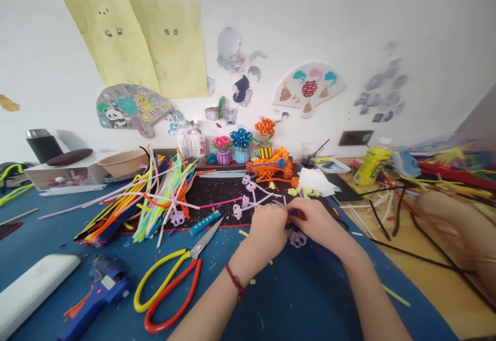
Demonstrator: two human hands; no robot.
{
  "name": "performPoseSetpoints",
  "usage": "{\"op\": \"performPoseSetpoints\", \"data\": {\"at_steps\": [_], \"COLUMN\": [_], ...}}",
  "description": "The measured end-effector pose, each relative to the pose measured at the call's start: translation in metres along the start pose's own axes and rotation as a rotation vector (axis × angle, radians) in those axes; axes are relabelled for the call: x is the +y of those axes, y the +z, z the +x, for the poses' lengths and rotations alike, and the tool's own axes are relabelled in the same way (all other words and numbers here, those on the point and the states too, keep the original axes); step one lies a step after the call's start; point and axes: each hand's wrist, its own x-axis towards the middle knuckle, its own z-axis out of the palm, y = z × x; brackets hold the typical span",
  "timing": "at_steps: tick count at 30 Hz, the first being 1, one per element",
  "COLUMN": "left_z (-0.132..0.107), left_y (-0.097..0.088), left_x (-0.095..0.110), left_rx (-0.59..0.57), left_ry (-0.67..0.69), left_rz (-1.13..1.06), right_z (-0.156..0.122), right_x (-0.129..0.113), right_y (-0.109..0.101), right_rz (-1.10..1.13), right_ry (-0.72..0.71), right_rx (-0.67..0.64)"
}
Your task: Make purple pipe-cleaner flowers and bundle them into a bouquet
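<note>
My left hand [270, 231] and my right hand [315, 222] meet over the front edge of the dark mat, both with closed fingers. Between them is a light purple pipe-cleaner flower [298, 239], its looped petals hanging below the fingertips. My fingers cover its upper part. Just beyond my left hand lie other purple pipe-cleaner flowers [241, 206] on stems. Scissors [190, 274] with one yellow and one red handle rest left of my left forearm, blades pointing away. Another purple flower [177, 218] sits near the pipe-cleaner pile.
A blue hot glue gun [101, 289] lies front left by a white box-like object [36, 284]. Loose pipe cleaners [163, 191] are heaped at left. Finished flower pots [242, 154] stand along the wall. At right are a yellow bottle [372, 161] and another person's arm [453, 227].
</note>
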Motion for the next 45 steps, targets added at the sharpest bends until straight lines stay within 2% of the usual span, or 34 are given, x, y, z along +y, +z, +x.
{"op": "performPoseSetpoints", "data": {"at_steps": [12,17,21,26,30,37,41,45], "left_z": [0.001,0.003,-0.002,-0.018,-0.023,-0.017,-0.012,-0.011], "left_y": [0.011,0.011,-0.002,-0.030,-0.038,-0.027,-0.019,-0.020], "left_x": [0.000,-0.001,-0.010,-0.037,-0.049,-0.035,-0.033,-0.038], "left_rx": [0.011,0.028,0.004,-0.059,-0.023,0.108,0.113,0.109], "left_ry": [-0.148,-0.164,-0.130,-0.001,0.047,-0.056,-0.090,-0.100], "left_rz": [-0.104,-0.135,-0.150,-0.169,-0.178,-0.239,-0.333,-0.424], "right_z": [0.002,0.002,0.002,0.000,-0.001,-0.003,-0.004,-0.003], "right_x": [-0.002,0.000,0.003,-0.005,-0.011,-0.017,-0.023,-0.024], "right_y": [-0.001,0.000,0.002,0.000,-0.002,0.004,0.005,0.003], "right_rz": [0.065,0.101,0.104,0.142,0.178,0.254,0.282,0.220], "right_ry": [-0.026,-0.038,-0.001,0.024,0.014,0.013,-0.020,-0.038], "right_rx": [0.072,0.104,0.137,0.145,0.174,0.211,0.203,0.215]}}
